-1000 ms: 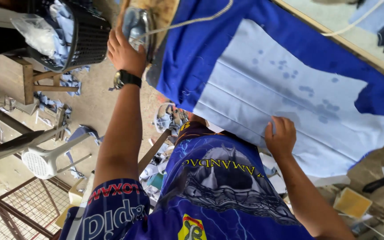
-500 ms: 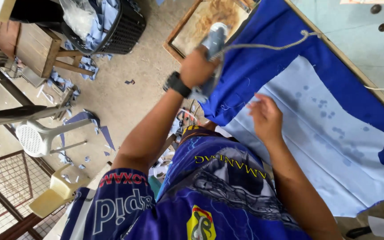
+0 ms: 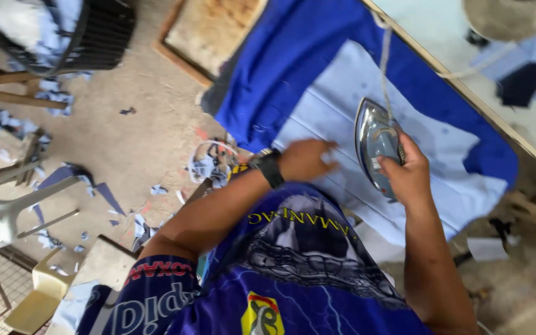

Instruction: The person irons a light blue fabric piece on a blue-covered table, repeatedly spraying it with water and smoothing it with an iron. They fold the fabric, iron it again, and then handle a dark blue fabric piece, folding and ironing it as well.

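A big dark blue cloth point(image 3: 293, 56) covers the table, the pale blue cloth point(image 3: 342, 118) lies flat on it – left hand point(image 3: 305, 160) presses it with fingers spread – and right hand point(image 3: 407, 177) grips the iron point(image 3: 372, 139), fingers wrapped round its handle.

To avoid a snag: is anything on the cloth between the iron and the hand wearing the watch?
Nothing visible. Only bare light blue cloth lies between the iron, held by the right hand, and the left hand.

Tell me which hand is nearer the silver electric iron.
Right. The right hand grips the silver electric iron; the left hand rests on pale blue cloth beside it.
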